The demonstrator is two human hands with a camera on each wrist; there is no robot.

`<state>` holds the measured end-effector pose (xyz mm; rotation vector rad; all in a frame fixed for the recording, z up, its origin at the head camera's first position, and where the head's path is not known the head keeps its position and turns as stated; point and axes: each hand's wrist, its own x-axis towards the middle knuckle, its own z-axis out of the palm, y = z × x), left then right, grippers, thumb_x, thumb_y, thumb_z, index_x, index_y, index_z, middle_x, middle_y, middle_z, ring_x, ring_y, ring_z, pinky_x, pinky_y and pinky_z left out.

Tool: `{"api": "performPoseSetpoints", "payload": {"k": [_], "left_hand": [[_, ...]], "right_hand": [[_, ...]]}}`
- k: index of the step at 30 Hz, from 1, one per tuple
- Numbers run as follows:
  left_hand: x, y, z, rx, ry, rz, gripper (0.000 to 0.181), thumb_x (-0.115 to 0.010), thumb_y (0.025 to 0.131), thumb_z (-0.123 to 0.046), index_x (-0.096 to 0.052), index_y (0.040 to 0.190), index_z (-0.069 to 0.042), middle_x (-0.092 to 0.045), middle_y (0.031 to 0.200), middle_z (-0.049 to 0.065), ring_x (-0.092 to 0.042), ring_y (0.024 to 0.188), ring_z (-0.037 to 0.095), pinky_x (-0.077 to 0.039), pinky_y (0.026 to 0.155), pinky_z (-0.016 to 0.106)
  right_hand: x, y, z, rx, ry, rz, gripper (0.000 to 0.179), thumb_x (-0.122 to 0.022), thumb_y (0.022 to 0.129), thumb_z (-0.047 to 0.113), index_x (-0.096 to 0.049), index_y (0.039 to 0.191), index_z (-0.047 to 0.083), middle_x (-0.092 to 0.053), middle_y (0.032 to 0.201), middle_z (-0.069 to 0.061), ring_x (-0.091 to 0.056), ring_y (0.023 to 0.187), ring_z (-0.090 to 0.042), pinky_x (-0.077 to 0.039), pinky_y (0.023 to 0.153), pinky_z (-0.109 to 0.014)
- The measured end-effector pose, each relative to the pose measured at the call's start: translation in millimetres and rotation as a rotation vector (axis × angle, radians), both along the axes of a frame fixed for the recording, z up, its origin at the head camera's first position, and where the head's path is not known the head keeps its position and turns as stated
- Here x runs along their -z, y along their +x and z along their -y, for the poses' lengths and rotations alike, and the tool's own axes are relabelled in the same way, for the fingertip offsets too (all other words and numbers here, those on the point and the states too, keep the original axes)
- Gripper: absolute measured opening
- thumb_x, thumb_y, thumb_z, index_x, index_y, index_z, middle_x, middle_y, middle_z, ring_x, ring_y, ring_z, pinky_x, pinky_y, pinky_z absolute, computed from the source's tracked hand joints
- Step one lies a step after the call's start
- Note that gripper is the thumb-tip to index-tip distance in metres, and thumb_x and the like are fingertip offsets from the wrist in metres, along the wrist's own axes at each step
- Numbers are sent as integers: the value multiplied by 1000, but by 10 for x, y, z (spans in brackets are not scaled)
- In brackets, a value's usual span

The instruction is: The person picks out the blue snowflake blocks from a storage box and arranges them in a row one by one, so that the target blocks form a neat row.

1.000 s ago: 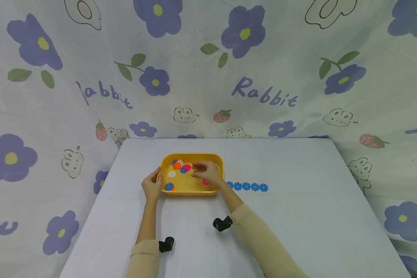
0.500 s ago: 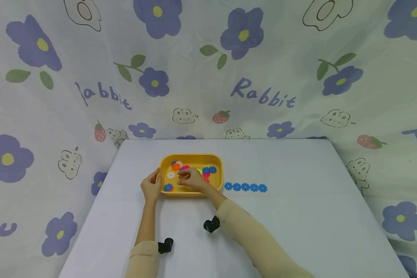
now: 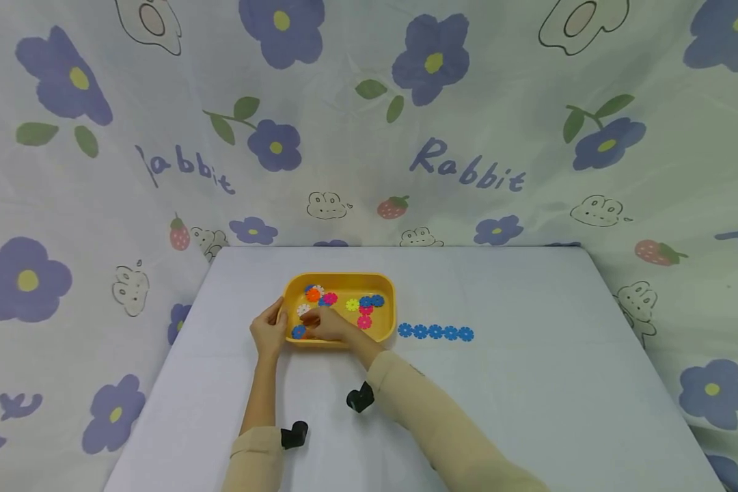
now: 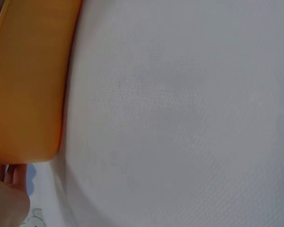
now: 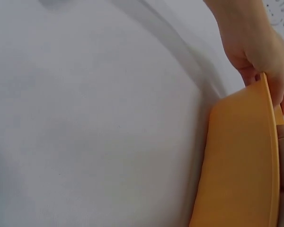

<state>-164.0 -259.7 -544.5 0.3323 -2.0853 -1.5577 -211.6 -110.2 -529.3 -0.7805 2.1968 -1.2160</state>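
A yellow tray (image 3: 344, 344) holds several small snowflake discs in blue, pink, orange, white and yellow-green. My left hand (image 3: 268, 329) grips its left end; the right wrist view shows the thumb over the rim and fingers outside. My right hand (image 3: 327, 323) is inside the tray at the left, fingers apart and pointing left. Close to its fingertips are a white disc (image 3: 303, 310) and a blue disc (image 3: 298, 332), with orange partly showing beside the blue. In the right wrist view, the tray wall (image 5: 241, 161) hides most of the right hand.
Right of the tray, several blue snowflake discs (image 3: 435, 332) form a joined row on the white table (image 3: 529, 383). Inside the tray, pink discs (image 3: 365, 321) and blue discs (image 3: 372, 301) lie toward the right. A patterned cloth (image 3: 357, 123) hangs behind the table.
My right hand has moved left across the tray, from its right half to near the left end, uncovering the discs on the right. My left hand keeps its grip.
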Motion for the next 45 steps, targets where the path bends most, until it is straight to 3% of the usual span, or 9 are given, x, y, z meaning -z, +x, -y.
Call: {"api": "performPoseSetpoints", "payload": {"k": [9,18,21,27,30,32,37,39,45], "left_hand": [[14,-10,0,4,4,13,29,-57,85,10,-62,114,10,-61,113,27,-58,107,37,-46,73,3],[-13,-8,18,16,24,35,29,-57,87,8,-61,116,9,-60,116,25,-57,110,34,-45,75,2],[-90,15,-1,31,29,37,29,-56,87,8,-60,116,11,-59,117,27,-56,111,36,-45,75,2],[-307,109,-93,60,6,22,30,-55,85,13,-58,115,16,-57,115,31,-54,110,41,-47,78,8],[-297,111,-104,56,-11,4,29,-55,84,13,-58,113,17,-58,113,32,-56,107,42,-49,77,9],[-228,83,-86,43,-16,-1,28,-56,85,12,-59,113,16,-58,112,32,-56,106,42,-48,75,7],[-38,-2,-27,8,-2,30,29,-58,86,8,-62,115,9,-60,114,27,-57,108,37,-45,74,3],[-9,-14,-17,7,-2,37,29,-57,87,8,-62,115,9,-60,115,26,-57,109,36,-45,75,3],[-76,16,-24,31,9,27,29,-56,86,10,-60,115,12,-58,115,29,-57,108,38,-46,73,3]], "right_hand": [[-18,0,13,-81,59,92,26,-63,88,7,-68,114,3,-70,101,-5,-60,88,-10,-49,85,-17],[-14,-34,-36,-139,95,164,27,-57,94,29,-72,107,11,-64,87,4,-52,84,-9,-43,81,-23],[-4,-37,-46,-126,80,187,30,-58,93,33,-72,107,10,-63,87,5,-51,84,-9,-44,79,-23],[-3,-15,-58,-89,30,221,24,-62,91,26,-68,104,7,-65,92,1,-53,85,-11,-47,81,-22],[-6,-1,-45,-63,35,189,26,-63,90,27,-63,107,7,-63,101,-1,-53,90,-13,-47,85,-24],[0,2,-25,-35,40,146,30,-64,89,28,-61,110,6,-62,105,-3,-53,91,-13,-48,85,-24],[47,-8,23,97,64,-33,27,-69,84,12,-64,108,2,-64,99,-8,-56,83,-15,-50,73,-20],[57,-18,39,129,94,-105,30,-69,80,7,-65,110,2,-66,101,-9,-58,88,-16,-50,77,-20],[30,-29,87,27,154,-178,44,-69,81,7,-60,124,0,-61,124,-10,-54,116,-21,-42,101,-26]]}}
